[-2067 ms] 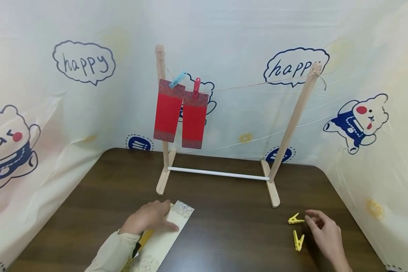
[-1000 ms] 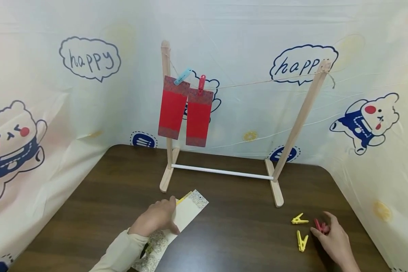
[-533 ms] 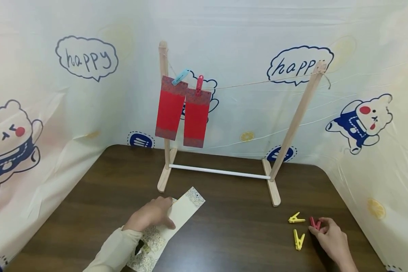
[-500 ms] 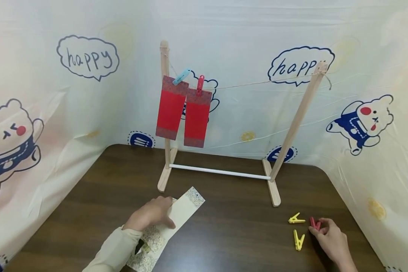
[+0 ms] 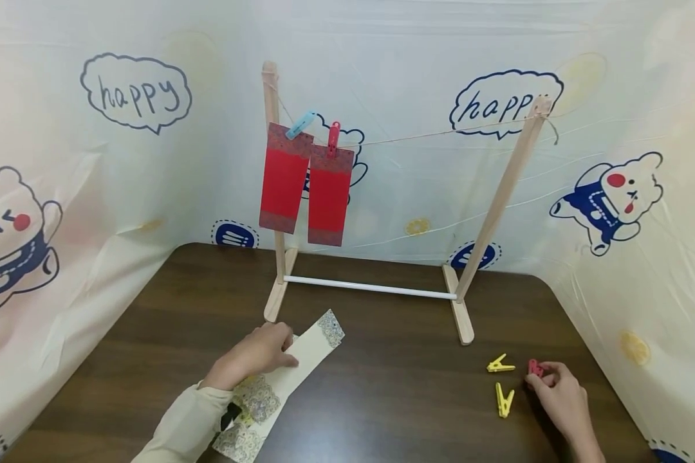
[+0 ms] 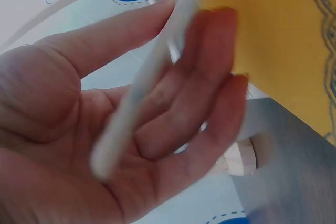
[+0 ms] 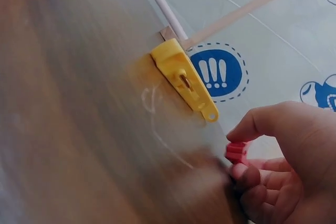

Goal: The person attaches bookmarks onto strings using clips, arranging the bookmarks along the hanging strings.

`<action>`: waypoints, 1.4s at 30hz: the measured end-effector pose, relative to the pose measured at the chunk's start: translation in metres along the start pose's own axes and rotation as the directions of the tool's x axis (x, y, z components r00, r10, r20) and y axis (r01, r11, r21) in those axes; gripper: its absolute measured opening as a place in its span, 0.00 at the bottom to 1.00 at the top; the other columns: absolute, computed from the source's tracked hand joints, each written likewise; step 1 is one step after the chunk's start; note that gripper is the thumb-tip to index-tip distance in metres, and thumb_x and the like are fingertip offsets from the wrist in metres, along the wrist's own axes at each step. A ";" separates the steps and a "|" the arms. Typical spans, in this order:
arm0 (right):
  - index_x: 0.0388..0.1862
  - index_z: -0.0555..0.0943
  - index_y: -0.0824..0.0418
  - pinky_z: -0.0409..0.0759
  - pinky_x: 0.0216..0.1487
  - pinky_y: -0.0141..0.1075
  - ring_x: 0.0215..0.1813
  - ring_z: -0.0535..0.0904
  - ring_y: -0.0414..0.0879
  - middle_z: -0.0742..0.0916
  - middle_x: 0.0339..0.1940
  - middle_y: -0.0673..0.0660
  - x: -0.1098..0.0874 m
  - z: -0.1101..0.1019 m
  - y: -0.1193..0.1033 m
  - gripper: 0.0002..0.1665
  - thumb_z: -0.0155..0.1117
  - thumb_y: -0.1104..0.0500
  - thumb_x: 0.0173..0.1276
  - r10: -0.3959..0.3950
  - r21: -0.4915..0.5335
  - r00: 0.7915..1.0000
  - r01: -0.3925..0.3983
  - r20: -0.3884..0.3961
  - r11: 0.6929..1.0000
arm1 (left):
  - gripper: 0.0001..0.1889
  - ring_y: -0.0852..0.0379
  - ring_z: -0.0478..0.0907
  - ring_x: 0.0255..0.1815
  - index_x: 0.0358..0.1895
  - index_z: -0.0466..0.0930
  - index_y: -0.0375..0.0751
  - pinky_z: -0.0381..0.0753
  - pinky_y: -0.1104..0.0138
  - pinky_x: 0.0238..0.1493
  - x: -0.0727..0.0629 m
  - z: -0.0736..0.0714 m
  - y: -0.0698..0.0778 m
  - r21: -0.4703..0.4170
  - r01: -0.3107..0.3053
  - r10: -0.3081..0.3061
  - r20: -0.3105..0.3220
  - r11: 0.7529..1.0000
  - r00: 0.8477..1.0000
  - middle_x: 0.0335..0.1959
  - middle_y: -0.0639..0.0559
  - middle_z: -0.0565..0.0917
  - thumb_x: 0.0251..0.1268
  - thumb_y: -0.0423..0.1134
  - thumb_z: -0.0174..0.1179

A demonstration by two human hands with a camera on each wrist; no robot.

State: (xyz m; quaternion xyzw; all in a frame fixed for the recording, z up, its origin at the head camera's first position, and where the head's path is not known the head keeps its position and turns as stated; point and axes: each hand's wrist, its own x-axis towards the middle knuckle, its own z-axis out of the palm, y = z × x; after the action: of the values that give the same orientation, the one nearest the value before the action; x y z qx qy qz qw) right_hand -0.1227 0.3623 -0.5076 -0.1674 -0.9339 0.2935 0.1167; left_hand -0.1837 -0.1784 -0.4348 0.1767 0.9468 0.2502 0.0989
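My left hand [image 5: 257,352] grips a cream paper strip [image 5: 309,354] with floral-patterned ends by its far-left side, thumb on top. A second patterned strip [image 5: 259,400] overlaps under it, partly hidden by the hand. In the left wrist view a yellow patterned face [image 6: 278,40] shows beside the curled fingers, and a pale strip edge [image 6: 139,87] crosses the palm. On the right, my right hand [image 5: 562,392] pinches a red clothespin [image 5: 535,368] between thumb and fingers. Two yellow clothespins lie just left of it, one farther back [image 5: 500,364] and one nearer [image 5: 504,401].
Behind the hands stands a wooden frame [image 5: 500,199] with a string [image 5: 408,137] between its posts and a white rod [image 5: 370,287] below. Two red paper strips, left [image 5: 284,180] and right [image 5: 330,196], hang from it by a blue clothespin [image 5: 300,125] and a red one.
My right hand has taken hold of the red clothespin and turned it upright. The strips under my left hand have slid forward and fanned, exposing more of the lower one.
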 end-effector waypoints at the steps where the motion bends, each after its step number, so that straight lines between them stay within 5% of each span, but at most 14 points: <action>1: 0.55 0.75 0.71 0.71 0.31 0.37 0.29 0.78 0.44 0.85 0.25 0.53 0.001 0.001 0.001 0.26 0.65 0.53 0.67 0.003 0.002 1.000 -0.003 -0.005 1.000 | 0.19 0.60 0.60 0.19 0.21 0.68 0.43 0.60 0.68 0.23 0.000 -0.001 0.000 -0.012 -0.021 0.021 -0.004 1.000 1.000 0.19 0.55 0.65 0.56 0.36 0.73; 8: 0.54 0.77 0.70 0.70 0.30 0.36 0.26 0.75 0.43 0.84 0.23 0.52 0.003 0.008 0.004 0.25 0.66 0.54 0.67 -0.012 0.015 0.999 0.012 -0.044 1.000 | 0.11 0.61 0.69 0.21 0.26 0.74 0.40 0.69 0.69 0.21 0.000 -0.008 0.000 -0.129 -0.152 0.149 -0.036 0.980 0.988 0.23 0.52 0.76 0.61 0.32 0.68; 22: 0.55 0.83 0.62 0.68 0.32 0.25 0.25 0.79 0.34 0.88 0.25 0.49 0.000 0.009 -0.002 0.22 0.64 0.49 0.70 0.035 0.102 0.993 -0.024 -0.111 0.994 | 0.05 0.60 0.81 0.33 0.38 0.77 0.39 0.78 0.64 0.33 0.009 -0.013 0.007 -0.307 -0.197 0.155 -0.156 0.931 0.976 0.31 0.51 0.86 0.66 0.33 0.64; 29: 0.55 0.83 0.62 0.69 0.34 0.26 0.28 0.78 0.27 0.90 0.30 0.49 0.002 0.009 -0.005 0.24 0.64 0.46 0.71 0.051 0.177 0.984 -0.021 -0.168 0.984 | 0.05 0.61 0.71 0.23 0.39 0.77 0.40 0.71 0.67 0.29 0.009 -0.014 0.012 -0.352 -0.198 0.145 -0.171 0.915 0.974 0.21 0.56 0.79 0.67 0.35 0.64; 37: 0.60 0.78 0.66 0.80 0.30 0.25 0.27 0.82 0.34 0.88 0.30 0.43 0.001 0.012 -0.011 0.24 0.66 0.53 0.71 0.071 0.393 0.985 -0.002 -0.160 0.920 | 0.10 0.65 0.53 0.15 0.47 0.75 0.39 0.59 0.70 0.21 0.003 -0.010 0.029 -0.482 -0.281 0.170 -0.260 0.830 0.950 0.14 0.57 0.62 0.69 0.37 0.64; 42: 0.63 0.76 0.67 0.81 0.32 0.25 0.30 0.82 0.34 0.90 0.32 0.51 -0.001 0.016 -0.010 0.21 0.62 0.62 0.73 0.010 0.448 0.986 0.066 -0.164 0.892 | 0.10 0.65 0.53 0.15 0.47 0.74 0.40 0.59 0.70 0.21 -0.001 -0.009 0.036 -0.493 -0.306 0.172 -0.298 0.814 0.939 0.15 0.58 0.63 0.70 0.37 0.63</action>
State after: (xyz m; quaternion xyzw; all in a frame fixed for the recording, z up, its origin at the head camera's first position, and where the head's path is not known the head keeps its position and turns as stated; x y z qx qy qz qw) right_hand -0.1295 0.3462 -0.5142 -0.1456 -0.8298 0.4862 0.2322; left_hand -0.1747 -0.1536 -0.4091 0.2292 0.8147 0.5327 -0.0034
